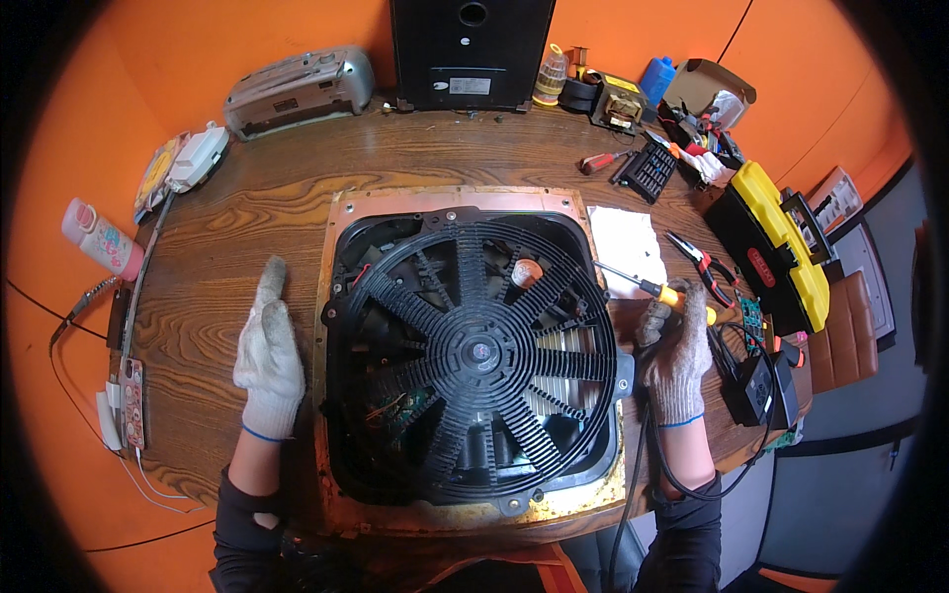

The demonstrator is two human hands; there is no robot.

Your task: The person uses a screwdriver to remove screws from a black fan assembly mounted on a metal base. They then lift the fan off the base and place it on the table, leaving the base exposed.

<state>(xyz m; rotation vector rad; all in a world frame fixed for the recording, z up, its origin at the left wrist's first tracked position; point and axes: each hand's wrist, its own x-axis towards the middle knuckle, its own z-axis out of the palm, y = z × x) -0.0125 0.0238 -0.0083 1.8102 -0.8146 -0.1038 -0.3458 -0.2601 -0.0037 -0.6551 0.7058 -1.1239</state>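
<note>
A square appliance housing (336, 445) with rusty metal edges lies on the wooden table before me. A round black fan grille (481, 353) covers it, and fins, wires and a circuit board show through the gaps. To its left, my left hand (269, 356), in a whitish glove, is open and holds nothing, fingers pointing away from me. On the other side, my gloved right hand (679, 356) grips a screwdriver (665, 294) by its yellow-and-black handle. The screwdriver's shaft points left over a white sheet of paper (630, 247), its tip near the grille's upper right edge.
Pliers (704, 265), a bit set (650, 171) and a yellow-and-black toolbox (776, 247) stand at right. A black adapter (756, 390) with cables lies near my right wrist. At the back are a black speaker (472, 59) and a silver radio (301, 91). A pink-and-white bottle (104, 242) is at far left.
</note>
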